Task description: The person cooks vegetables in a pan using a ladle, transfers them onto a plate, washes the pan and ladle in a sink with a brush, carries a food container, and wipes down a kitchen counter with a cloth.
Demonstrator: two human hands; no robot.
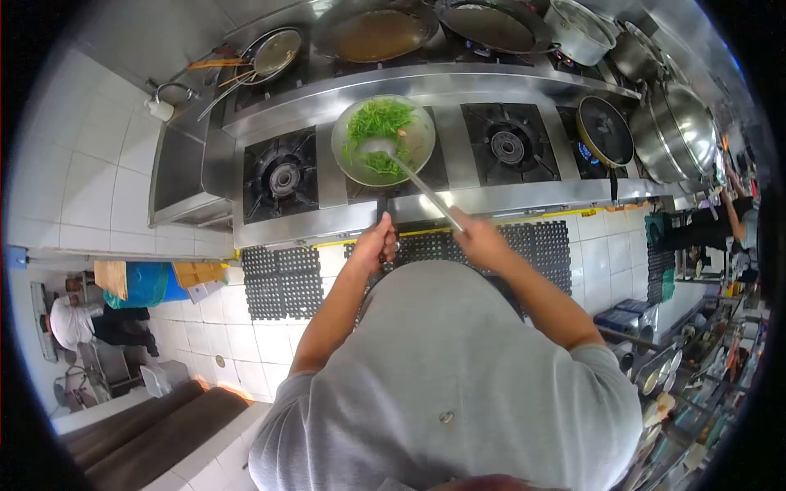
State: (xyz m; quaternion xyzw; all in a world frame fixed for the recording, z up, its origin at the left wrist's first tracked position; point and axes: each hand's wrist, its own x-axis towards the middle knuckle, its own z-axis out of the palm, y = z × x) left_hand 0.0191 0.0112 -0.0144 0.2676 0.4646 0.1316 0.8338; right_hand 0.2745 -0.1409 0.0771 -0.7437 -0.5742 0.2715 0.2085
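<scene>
My left hand (377, 243) is closed around the dark handle (382, 206) of a wide frying pan (348, 168), which sits over a front burner. Chopped green vegetables (379, 120) lie in the pan, heaped mostly toward its far side. My right hand (481, 241) grips the end of a long metal ladle (426, 190). The ladle slants down to the left into the pan, and its head is among the greens, partly blurred by what looks like steam.
Front burners (284, 177) (508, 147) flank the pan. A black frying pan (606, 131) sits over a blue flame at right, beside a large steel pot (679, 131). Large pans (377, 37) line the back row. Other people (78, 323) (725, 221) stand far left and right.
</scene>
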